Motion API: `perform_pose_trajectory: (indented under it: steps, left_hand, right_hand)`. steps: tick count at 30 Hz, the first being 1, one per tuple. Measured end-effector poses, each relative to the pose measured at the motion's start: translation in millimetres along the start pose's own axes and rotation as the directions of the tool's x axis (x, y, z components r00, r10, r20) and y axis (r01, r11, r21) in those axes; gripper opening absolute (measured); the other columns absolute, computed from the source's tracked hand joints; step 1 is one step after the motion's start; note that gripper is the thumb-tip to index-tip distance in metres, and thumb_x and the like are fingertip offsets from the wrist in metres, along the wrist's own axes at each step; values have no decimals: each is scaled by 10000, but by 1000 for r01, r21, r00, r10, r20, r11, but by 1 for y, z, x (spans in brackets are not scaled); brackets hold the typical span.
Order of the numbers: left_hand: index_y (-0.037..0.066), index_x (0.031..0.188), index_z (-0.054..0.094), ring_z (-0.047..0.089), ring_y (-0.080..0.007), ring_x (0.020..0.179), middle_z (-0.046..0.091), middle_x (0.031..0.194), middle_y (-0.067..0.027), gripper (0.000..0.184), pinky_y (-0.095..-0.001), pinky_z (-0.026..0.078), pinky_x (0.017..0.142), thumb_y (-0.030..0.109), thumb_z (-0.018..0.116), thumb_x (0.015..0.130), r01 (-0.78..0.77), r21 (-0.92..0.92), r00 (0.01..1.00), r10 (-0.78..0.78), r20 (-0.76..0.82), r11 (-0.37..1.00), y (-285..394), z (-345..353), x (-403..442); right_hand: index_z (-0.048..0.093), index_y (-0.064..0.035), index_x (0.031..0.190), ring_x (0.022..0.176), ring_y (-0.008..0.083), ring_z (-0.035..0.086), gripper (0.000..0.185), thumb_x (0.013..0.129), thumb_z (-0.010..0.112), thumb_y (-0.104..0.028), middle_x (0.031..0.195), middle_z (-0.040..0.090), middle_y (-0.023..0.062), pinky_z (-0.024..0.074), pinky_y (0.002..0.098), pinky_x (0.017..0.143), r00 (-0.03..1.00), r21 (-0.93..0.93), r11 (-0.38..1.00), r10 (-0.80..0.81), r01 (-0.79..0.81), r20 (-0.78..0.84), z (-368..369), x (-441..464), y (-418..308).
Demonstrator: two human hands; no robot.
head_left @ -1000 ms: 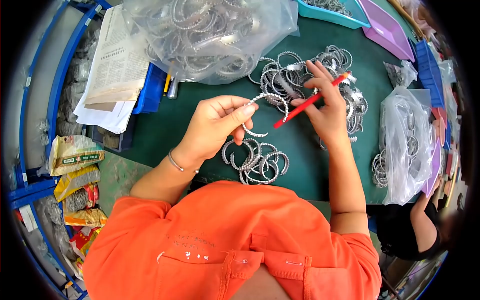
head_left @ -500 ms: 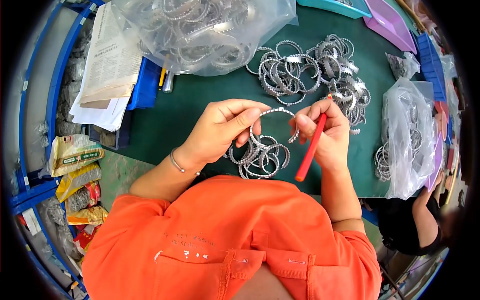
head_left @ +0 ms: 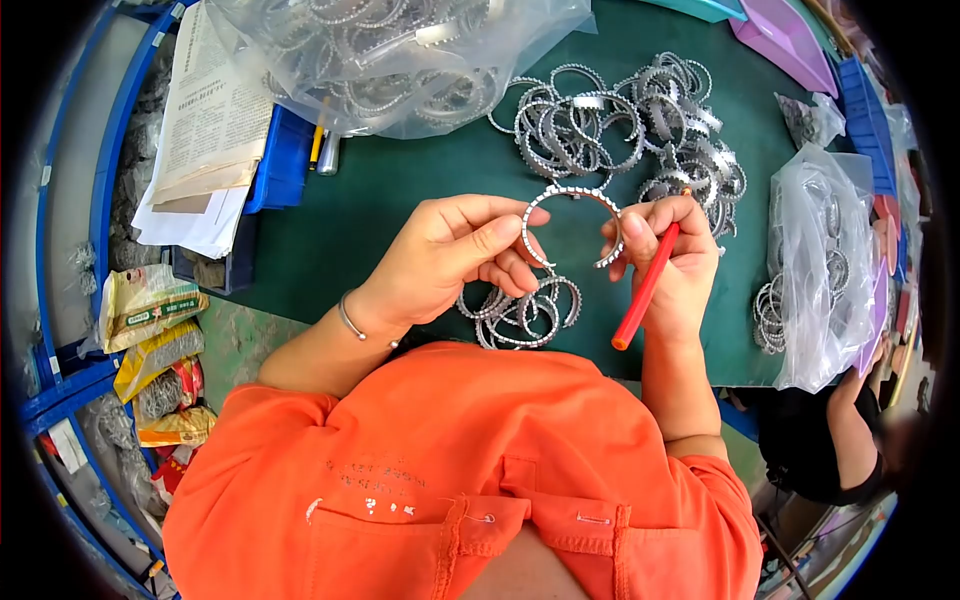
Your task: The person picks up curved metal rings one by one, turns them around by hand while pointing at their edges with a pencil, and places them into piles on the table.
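Between my two hands is an open silvery metal ring point(head_left: 572, 192) with a notched edge. My left hand point(head_left: 450, 250) pinches its left side between thumb and fingers. On the opposite side, my right hand point(head_left: 665, 255) touches the ring with thumb and fingertips, and also holds a red pencil point(head_left: 645, 295) that points down toward my body. Several similar rings point(head_left: 520, 318) lie in a small heap just below the held ring. A larger pile of rings point(head_left: 580, 130) spreads over the green table point(head_left: 370, 215) beyond my hands.
A clear bag of rings point(head_left: 400, 60) lies at the back, near papers point(head_left: 215, 120) on a blue bin point(head_left: 280, 165). Another clear bag point(head_left: 820, 260) is at the right, near a purple tray point(head_left: 785, 40). A person in black point(head_left: 815, 445) is at the lower right.
My right hand has come down from the large pile to the ring, and the pencil has swung to point toward my body. The ring is now level between both hands.
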State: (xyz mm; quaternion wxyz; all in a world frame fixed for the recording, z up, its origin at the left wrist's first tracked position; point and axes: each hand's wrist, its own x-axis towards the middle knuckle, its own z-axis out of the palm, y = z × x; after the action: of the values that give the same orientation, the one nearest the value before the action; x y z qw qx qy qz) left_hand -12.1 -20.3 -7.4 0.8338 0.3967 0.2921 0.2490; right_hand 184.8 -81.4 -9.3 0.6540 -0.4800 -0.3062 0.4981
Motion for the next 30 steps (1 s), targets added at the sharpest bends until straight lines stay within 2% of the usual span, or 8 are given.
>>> perform_pose_trajectory:
  steps: [10,13,15,18,22,26,27,30]
  left_hand:
    - [-50,1125,495,621,-145,702,613,875,-124,280,-256,527,630,110,449,900,-10,27,1000,10,-2,1000,-2,0,0]
    - [-49,1079,515,621,-151,705,613,878,-124,244,-263,529,636,98,466,889,-16,17,1000,16,3,1000,-2,-1,0]
    - [-40,974,539,620,-161,707,611,875,-128,158,-271,529,642,69,491,871,-42,-33,998,44,51,999,-5,-4,0]
    - [-26,879,541,618,-166,709,611,857,-130,74,-279,528,651,38,513,853,-32,12,998,32,51,999,0,0,-2]
    - [-28,849,553,619,-163,706,615,816,-127,70,-277,525,660,33,519,850,-68,81,998,68,-3,994,-3,3,-1]
    - [-59,888,562,629,-162,733,621,828,-123,112,-252,525,655,39,519,855,-114,139,993,114,6,984,-5,6,-2]
    - [-58,891,565,629,-162,738,620,831,-117,113,-251,523,654,39,519,855,-115,151,993,112,30,982,-5,6,-2]
    - [-48,895,564,622,-158,732,608,847,-115,108,-250,519,650,42,523,853,-120,161,992,114,47,980,-4,8,-3]
  right_hand:
    - [409,-52,764,564,100,526,212,778,611,11,753,579,116,418,194,476,982,-63,983,-163,170,92,-3,-5,0]
    - [409,-50,767,556,89,506,212,776,608,22,758,576,113,407,193,476,978,-99,976,-185,195,100,-2,-5,0]
    - [408,-43,767,607,88,513,208,777,600,35,788,581,115,419,199,517,989,-69,989,-124,130,82,-2,-5,2]
    - [406,-32,766,714,103,526,189,787,575,51,852,586,122,435,213,629,914,-371,837,-385,403,124,2,-1,11]
    - [417,-28,766,702,103,535,179,784,574,55,835,593,123,441,219,618,927,-230,906,-311,356,209,6,-7,9]
    - [446,-33,725,652,99,544,201,741,627,51,769,603,99,445,225,575,912,-245,911,-242,331,331,18,-12,9]
    - [446,-33,725,652,99,544,201,741,627,51,769,603,99,445,225,575,912,-246,912,-241,330,332,17,-12,10]
    - [440,-44,730,640,112,546,208,744,609,76,740,577,99,456,230,578,944,-106,977,-148,186,294,13,-9,10]
